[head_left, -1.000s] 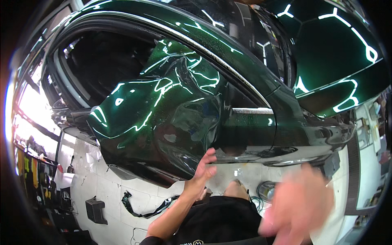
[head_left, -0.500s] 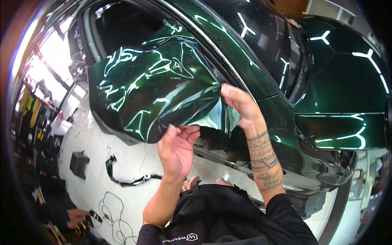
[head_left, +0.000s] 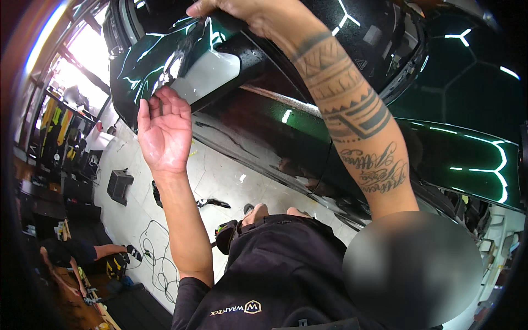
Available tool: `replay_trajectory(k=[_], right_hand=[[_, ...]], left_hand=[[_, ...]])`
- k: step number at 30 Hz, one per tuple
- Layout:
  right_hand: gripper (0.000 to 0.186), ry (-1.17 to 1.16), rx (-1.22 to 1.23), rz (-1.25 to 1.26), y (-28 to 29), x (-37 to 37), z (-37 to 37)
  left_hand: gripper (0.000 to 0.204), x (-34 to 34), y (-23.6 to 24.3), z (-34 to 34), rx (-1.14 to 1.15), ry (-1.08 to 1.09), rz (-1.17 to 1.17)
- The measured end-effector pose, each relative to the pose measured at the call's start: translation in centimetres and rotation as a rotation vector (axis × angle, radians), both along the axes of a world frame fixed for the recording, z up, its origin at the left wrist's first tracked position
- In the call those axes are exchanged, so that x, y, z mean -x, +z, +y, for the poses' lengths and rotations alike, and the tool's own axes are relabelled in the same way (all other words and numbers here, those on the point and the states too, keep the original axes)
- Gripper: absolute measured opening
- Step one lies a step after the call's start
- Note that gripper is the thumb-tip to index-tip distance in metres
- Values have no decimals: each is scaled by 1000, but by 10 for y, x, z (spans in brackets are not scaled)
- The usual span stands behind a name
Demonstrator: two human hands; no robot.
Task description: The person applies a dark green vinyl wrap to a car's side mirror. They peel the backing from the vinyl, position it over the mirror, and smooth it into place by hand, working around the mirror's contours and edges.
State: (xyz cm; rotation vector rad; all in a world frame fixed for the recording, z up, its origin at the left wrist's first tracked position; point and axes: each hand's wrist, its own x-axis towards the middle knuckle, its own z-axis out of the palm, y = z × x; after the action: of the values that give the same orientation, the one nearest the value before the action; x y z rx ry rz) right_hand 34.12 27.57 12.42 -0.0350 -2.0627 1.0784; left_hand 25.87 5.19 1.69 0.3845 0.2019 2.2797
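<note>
Garage: glossy, crumpled green film (head_left: 159, 55).

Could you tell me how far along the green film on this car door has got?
Done: green film hangs on the door. In hand: right hand pinches its top edge; left hand, open, touches the pale underside. Left: it remains loose and creased, not smoothed flat.

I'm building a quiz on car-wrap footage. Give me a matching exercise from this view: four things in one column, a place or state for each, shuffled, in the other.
Things:
1. left hand
2. right hand
3. green film
4. black box

Places or states:
A. on the pale floor
B. glossy, creased, partly peeled from the car
C. open palm at the film's lower edge
D. gripping the film's top edge

Pairs: 1-C, 2-D, 3-B, 4-A
</note>
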Motion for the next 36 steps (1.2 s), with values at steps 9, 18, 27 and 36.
replay_trajectory(k=[9, 18, 27, 36], right_hand=[[27, -67, 324, -255, -126, -43, 16], [22, 265, 24, 262, -27, -205, -69], [10, 257, -563, 285, 9, -249, -120], [45, 333, 977, 373, -141, -175, -30]], left_hand=[[28, -45, -65, 43, 375, 438, 159], [30, -62, -59, 87, 469, 517, 154], [19, -79, -6, 80, 515, 420, -41], [18, -55, 9, 52, 4, 139, -15]])
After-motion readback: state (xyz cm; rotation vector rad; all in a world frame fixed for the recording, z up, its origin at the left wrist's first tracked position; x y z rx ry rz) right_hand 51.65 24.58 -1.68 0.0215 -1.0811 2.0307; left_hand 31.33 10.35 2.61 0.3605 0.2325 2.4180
